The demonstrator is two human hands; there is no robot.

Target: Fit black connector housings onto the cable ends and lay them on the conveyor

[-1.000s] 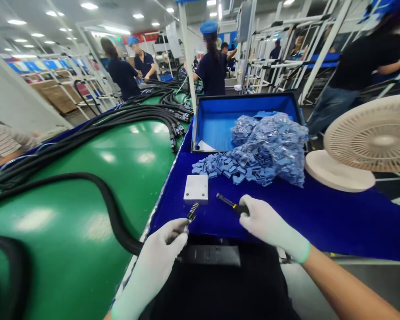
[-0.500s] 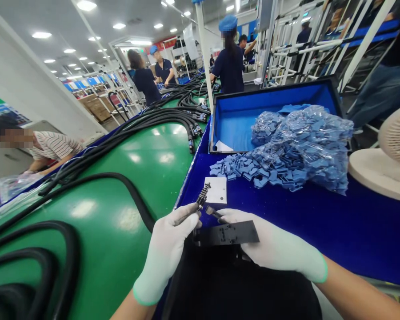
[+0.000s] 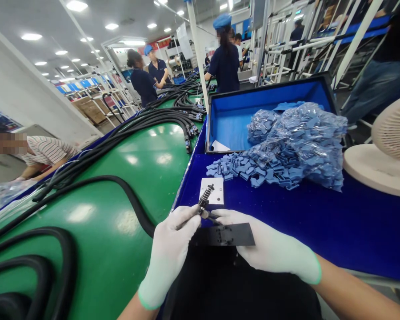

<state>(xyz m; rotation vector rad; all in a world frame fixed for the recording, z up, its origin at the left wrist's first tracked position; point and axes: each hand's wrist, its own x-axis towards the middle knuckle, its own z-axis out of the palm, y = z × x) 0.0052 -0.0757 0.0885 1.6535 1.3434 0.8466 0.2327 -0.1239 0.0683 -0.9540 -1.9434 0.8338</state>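
My left hand [image 3: 172,249], in a white glove, is closed on the end of a thick black cable [image 3: 126,200], and its ribbed metal connector tip [image 3: 206,195] sticks up past my fingers. My right hand [image 3: 270,249], also gloved, is closed on a small dark tool [image 3: 210,216] whose tip touches the connector. A flat black plate [image 3: 225,234] lies in front of my right hand at the table edge. A small white block [image 3: 212,191] sits on the blue cloth just behind the connector.
A pile and a clear bag of small blue plastic parts [image 3: 286,146] spill from a blue-lined box [image 3: 233,120]. A beige fan [image 3: 383,151] stands at the right. Black cables [image 3: 153,120] run along the green conveyor [image 3: 120,178]. Other workers stand beyond.
My right hand came in from the blue cloth with the tool and now meets the connector held in my left hand. The view shifted right and closer.
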